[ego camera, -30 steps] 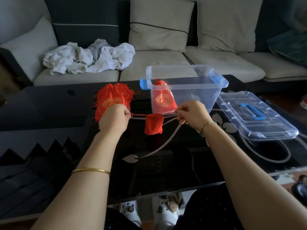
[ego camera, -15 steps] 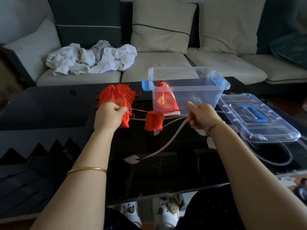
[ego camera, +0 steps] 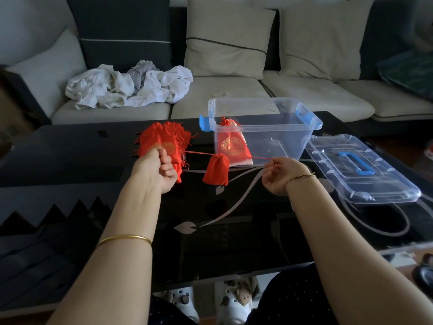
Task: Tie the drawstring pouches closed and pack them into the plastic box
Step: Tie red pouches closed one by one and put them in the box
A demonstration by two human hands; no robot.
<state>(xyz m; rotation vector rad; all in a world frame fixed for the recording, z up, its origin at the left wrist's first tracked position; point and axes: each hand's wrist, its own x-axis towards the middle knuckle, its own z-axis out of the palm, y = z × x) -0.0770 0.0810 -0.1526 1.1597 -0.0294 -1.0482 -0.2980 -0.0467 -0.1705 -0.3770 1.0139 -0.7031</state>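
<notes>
Black glass with a pale leaf-and-vine pattern makes up the coffee table (ego camera: 70, 160), and behind it runs a light sofa (ego camera: 304, 99) carrying one crumpled heap of white cloth (ego camera: 126, 87).

Two containers' parts stand on the right half of the table. One is a clear plastic box (ego camera: 281, 141), open, with two blue latches, one at each end. The other is its clear lid (ego camera: 365, 170) with a single blue handle, lying flat just right of the box.

One red pouch with a gold emblem (ego camera: 232, 146) stands inside the box against its left wall, neck gathered. A pile of red pouches (ego camera: 164, 139) lies on the table left of the box; how many are in it cannot be counted.

One small red pouch (ego camera: 216, 169) hangs from a red drawstring (ego camera: 199, 152) stretched between both hands, in front of the box's left corner. Whether its bottom touches the glass cannot be told.

Its left end runs to the left hand (ego camera: 154, 170), which is fisted in front of the pile, fingers curled tight. The right hand (ego camera: 281, 174) pinches the other end between thumb and fingertip, palm up. The left forearm wears one gold bangle (ego camera: 124, 239), the right wrist one thin bracelet (ego camera: 300, 178).
</notes>
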